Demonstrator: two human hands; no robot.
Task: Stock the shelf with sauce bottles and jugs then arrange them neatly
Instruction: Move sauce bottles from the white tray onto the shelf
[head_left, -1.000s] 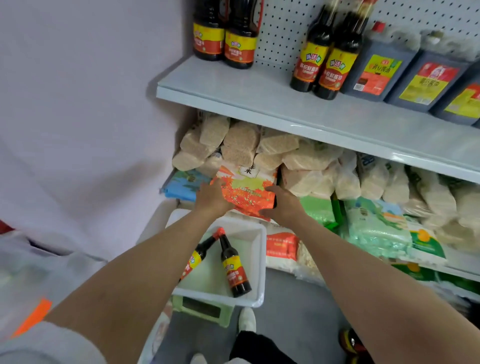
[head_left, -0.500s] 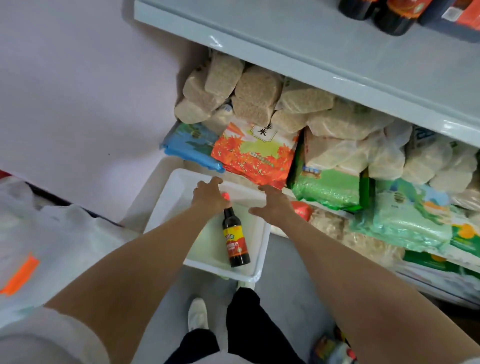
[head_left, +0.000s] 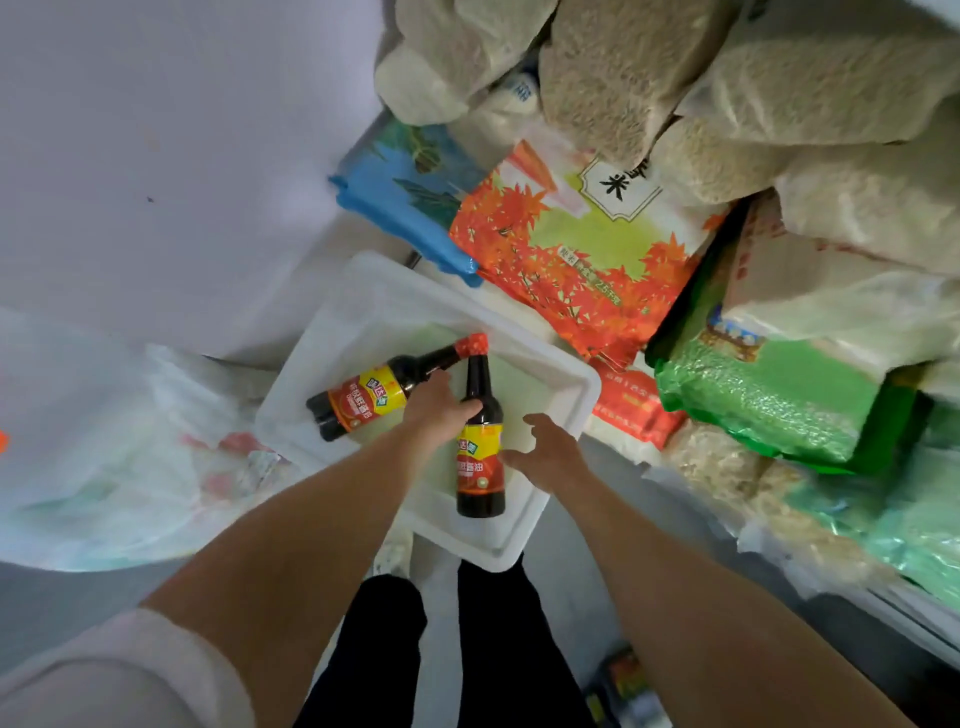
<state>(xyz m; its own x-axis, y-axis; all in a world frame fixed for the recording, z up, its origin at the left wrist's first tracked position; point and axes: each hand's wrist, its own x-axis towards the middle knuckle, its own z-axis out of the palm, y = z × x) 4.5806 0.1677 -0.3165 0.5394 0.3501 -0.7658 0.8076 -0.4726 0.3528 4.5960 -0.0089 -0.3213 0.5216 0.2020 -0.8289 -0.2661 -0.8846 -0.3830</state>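
Two sauce bottles lying in a white tray (head_left: 563, 387), set low on the floor in front of the lower shelf. Left bottle (head_left: 363, 397) on its side, base to the left, red cap pointing right and far. Right bottle (head_left: 480, 452) lengthwise, base near, cap far, the two caps touching or nearly so. Left hand (head_left: 439, 410) curled over the shoulder of the right bottle, between the two bottles, apparently taking hold. Right hand (head_left: 550, 449) just beside the label of the same bottle, fingers loosely spread, grasping nothing. Behind and to the right, stacked rice bags (head_left: 576, 234) in orange, blue and green wrappers, with pale bagged grain above. Upper shelf for sauces out of view.

Progress, as a judgement: no other stock visible in the tray, hence probably the closing part of the stocking stage. Left to do: lifting both bottles, standing them on the shelf, then straightening the rows.
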